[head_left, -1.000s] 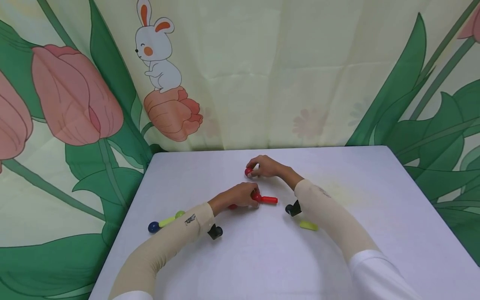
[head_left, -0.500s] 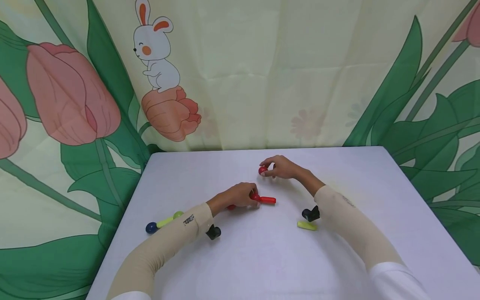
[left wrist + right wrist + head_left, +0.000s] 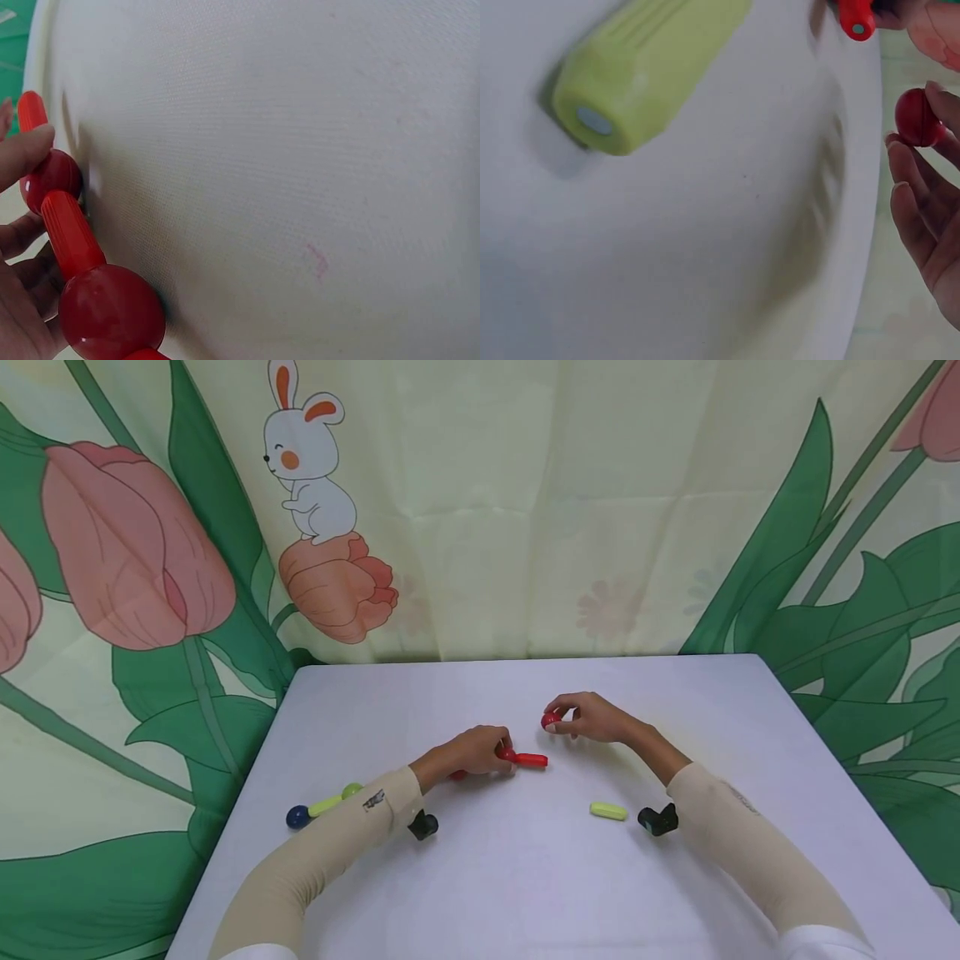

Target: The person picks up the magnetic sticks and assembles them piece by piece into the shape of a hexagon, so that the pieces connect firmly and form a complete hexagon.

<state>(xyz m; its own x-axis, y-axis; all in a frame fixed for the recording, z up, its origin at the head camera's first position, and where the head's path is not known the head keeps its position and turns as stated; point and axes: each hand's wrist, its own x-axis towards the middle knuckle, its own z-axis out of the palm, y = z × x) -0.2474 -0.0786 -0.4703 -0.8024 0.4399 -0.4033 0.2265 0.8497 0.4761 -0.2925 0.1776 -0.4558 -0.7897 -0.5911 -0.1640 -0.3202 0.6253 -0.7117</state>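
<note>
My left hand grips a ball in a chain of red magnetic building pieces on the table. From that ball one red rod points right. A second rod runs back to another red ball, and part of a further rod shows at the lower frame edge in the left wrist view. My right hand pinches a loose red ball between thumb and fingertips, apart from the free rod's end with its grey disc.
A yellow-green rod lies alone nearer me, below the right hand. At the left, a navy ball, a yellow-green rod and a green ball form a line, partly behind my left sleeve. A printed cloth hangs behind the table.
My right hand has moved right with the red ball, then also nearer to me. The left hand keeps its grip on the red chain in about the same place.
</note>
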